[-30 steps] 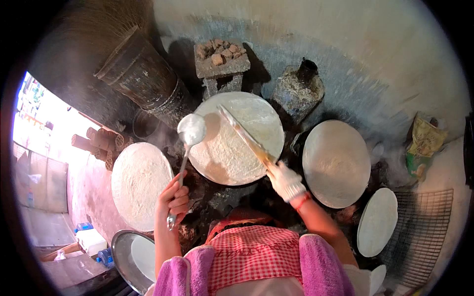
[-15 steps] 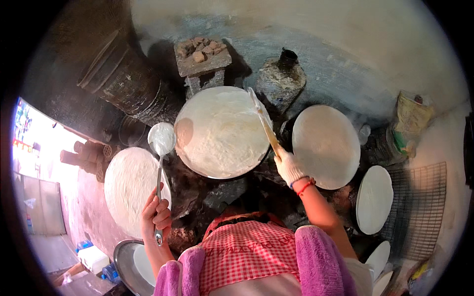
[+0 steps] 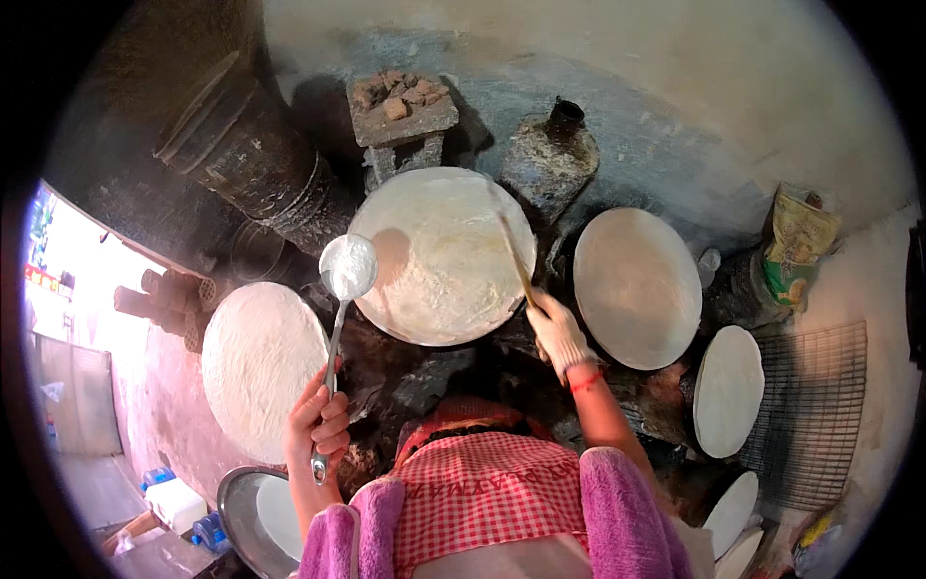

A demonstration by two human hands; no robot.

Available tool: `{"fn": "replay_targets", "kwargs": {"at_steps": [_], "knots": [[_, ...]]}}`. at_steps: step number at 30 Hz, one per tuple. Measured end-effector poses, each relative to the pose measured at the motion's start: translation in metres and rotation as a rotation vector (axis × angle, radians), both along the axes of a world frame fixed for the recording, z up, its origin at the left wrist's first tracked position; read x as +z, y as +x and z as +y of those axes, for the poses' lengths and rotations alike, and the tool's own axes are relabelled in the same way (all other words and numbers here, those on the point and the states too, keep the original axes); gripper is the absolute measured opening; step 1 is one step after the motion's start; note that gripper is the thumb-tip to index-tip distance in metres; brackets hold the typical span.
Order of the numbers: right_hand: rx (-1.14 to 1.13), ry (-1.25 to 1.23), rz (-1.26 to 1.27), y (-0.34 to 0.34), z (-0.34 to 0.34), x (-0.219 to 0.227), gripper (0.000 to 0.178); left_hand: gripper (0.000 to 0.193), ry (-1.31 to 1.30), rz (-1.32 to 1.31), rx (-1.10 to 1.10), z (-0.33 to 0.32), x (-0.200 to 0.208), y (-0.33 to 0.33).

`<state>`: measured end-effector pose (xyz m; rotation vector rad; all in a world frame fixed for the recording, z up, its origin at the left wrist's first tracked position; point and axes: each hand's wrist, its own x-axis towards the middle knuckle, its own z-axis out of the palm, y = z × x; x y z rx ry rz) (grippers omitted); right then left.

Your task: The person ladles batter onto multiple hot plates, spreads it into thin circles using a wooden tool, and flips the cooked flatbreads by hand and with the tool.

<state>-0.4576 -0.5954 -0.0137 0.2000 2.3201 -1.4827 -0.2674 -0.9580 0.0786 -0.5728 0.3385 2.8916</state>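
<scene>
My left hand [image 3: 320,421] is bare and wrapped round the handle of a metal ladle [image 3: 348,267]. White batter fills or coats the ladle's bowl, which hangs over the left rim of the middle griddle and throws a shadow there. In my right hand [image 3: 559,333], gloved in white, is a long thin wooden spreader [image 3: 515,249]. Its batter-whitened far end lies at the right side of the big round middle griddle [image 3: 439,261]. That griddle is covered with a pale batter layer, smooth in places and lumpy toward the front left.
Round griddles with white layers stand at left [image 3: 262,372], right [image 3: 638,288] and far right [image 3: 730,391]. Behind are a dark barrel [image 3: 256,150], a stand [image 3: 403,121] with brown lumps and a sooty flue-topped vessel [image 3: 551,159]. A metal basin [image 3: 241,511] sits front left.
The ladle has moved right, its bowl now overlapping the middle griddle's left edge. My right hand and the spreader have shifted slightly, the stick standing steeper.
</scene>
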Motion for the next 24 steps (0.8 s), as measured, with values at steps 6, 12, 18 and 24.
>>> {"fn": "replay_targets", "kwargs": {"at_steps": [6, 12, 18, 24], "knots": [[0.342, 0.405, -0.049, -0.063, -0.040, -0.001, 0.041, 0.046, 0.009, -0.033, 0.042, 0.005, -0.001, 0.015], [0.477, 0.662, 0.185, -0.092, -0.023, -0.015, 0.040, 0.047, -0.021, -0.044, 0.100, 0.002, 0.000, 0.029], [0.444, 0.554, 0.169, -0.074, -0.042, -0.010, 0.041, 0.047, 0.027, 0.001, 0.106, 0.001, -0.001, 0.030], [0.446, 0.549, 0.246, -0.048, 0.006, -0.023, 0.037, 0.047, 0.035, -0.003, 0.082, 0.008, 0.005, 0.029]]}}
